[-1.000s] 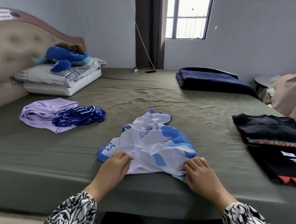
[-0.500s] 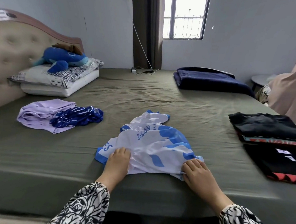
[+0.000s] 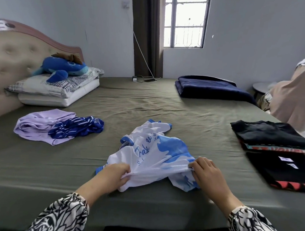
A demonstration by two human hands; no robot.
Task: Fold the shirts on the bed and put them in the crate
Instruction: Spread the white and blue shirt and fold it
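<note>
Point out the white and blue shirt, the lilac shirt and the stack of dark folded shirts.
white and blue shirt [image 3: 151, 151], head view, middle of the white fabric.
lilac shirt [image 3: 38, 124], head view, bare folded body.
stack of dark folded shirts [image 3: 266, 133], head view, top black shirt.

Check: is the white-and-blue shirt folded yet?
No: white-and-blue shirt lies crumpled, its near edge pinched by left hand and right hand.

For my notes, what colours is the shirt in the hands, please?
White with blue patches: the shirt, head view.
</note>
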